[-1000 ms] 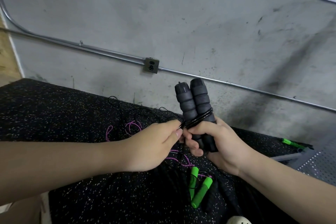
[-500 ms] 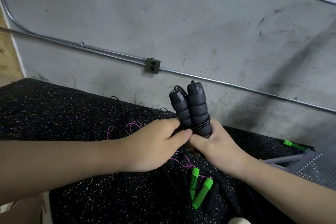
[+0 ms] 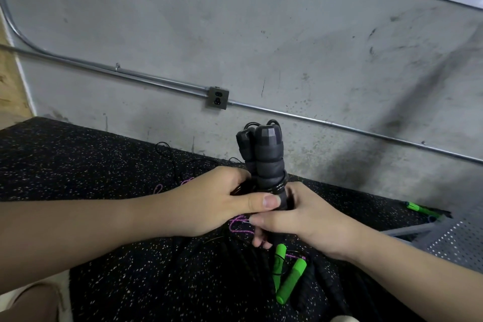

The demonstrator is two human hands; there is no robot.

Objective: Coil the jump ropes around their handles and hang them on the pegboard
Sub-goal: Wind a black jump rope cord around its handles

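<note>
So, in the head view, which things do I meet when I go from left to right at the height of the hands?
Left hand → pair of black foam jump-rope handles → right hand → grey perforated metal panel.

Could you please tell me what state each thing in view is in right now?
Black handles: upright, side by side, held by both hands.
Black rope: partly coiled round the handles.
Left hand: grips the handles, thumb across the front.
Right hand: grips the handles' lower end.
Green handles: lying on the speckled mat, uncoiled.
Purple rope: loose on the mat.
</note>
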